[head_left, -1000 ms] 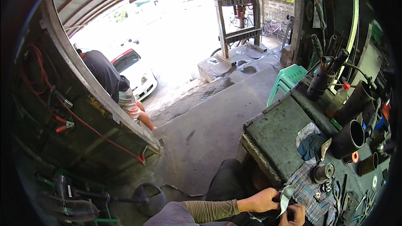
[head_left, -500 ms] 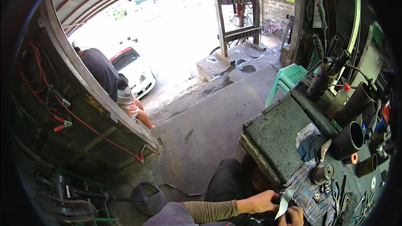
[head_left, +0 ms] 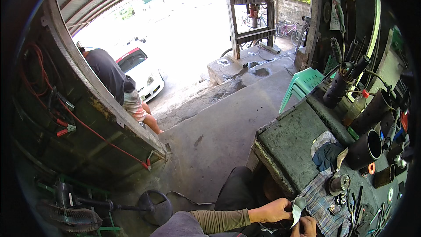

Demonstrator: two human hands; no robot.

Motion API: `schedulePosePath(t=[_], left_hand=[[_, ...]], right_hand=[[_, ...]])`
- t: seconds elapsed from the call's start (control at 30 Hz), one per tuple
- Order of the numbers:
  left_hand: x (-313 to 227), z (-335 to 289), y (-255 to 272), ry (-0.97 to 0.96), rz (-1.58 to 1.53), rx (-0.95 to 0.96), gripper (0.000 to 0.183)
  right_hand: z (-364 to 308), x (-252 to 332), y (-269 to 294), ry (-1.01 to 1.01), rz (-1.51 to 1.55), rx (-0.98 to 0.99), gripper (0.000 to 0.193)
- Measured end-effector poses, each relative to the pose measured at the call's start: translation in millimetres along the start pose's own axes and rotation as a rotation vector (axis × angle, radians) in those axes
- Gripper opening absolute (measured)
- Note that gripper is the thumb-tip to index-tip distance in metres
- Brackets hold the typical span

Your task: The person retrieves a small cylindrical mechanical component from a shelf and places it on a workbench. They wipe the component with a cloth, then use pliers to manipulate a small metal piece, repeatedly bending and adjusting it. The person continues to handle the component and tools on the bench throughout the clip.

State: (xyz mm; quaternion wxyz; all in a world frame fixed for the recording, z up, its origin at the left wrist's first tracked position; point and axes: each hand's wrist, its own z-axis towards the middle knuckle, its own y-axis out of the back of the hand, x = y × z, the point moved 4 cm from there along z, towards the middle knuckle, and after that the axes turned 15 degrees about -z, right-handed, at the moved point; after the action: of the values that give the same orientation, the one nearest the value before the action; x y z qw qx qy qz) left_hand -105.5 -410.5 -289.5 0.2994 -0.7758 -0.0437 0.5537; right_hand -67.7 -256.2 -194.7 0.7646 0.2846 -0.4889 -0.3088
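Observation:
Near the bottom right, my left hand [head_left: 277, 211] is closed, its fingertips pinching a pale grey curled strip [head_left: 297, 208]. The strip's material is too small to tell. My right hand [head_left: 306, 228] is just right of it, fingers curled round the strip's lower end. Whatever else lies under the fingers is hidden. Beside my hands, a checked cloth [head_left: 319, 202] is spread on the dark workbench [head_left: 285, 149]. On that cloth sit a round metal part [head_left: 339, 184] and several small metal pieces.
Dark metal cylinders [head_left: 365, 149], a red-capped bottle [head_left: 356, 107] and a tool holder [head_left: 337, 88] crowd the bench's right side. Green plastic chairs [head_left: 299, 84] stand behind it. At left are a fan [head_left: 68, 215] and a bent-over person [head_left: 107, 77]. A press frame [head_left: 233, 28] stands outside.
The strip has shifted slightly, and its curled upper end shows at a different angle between my fingers. Both hands stay almost in place. The view has moved a little.

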Motion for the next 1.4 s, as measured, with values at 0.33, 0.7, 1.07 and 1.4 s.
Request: schedulePosePath(t=[0.33,0.7,1.07,1.4], left_hand=[[-7.1,-3.2,-2.6,-0.026,-0.015,0.036,0.027],[16.8,-2.9,-10.9,0.174,-0.587,0.128,0.019],[14.2,1.6,-11.2,0.102,-0.487,0.094,0.017],[1.7,-2.0,-4.2,-0.013,-0.078,0.035,0.025]], right_hand=[[2.9,6.9,1.5,0.056,-0.143,-0.005,0.018],[-3.7,-5.0,-0.9,-0.152,0.185,0.011,0.014],[-7.0,-16.0,-6.0,-0.140,0.235,-0.018,0.018],[-1.3,1.2,-4.9,-0.088,0.035,0.010,0.017]])
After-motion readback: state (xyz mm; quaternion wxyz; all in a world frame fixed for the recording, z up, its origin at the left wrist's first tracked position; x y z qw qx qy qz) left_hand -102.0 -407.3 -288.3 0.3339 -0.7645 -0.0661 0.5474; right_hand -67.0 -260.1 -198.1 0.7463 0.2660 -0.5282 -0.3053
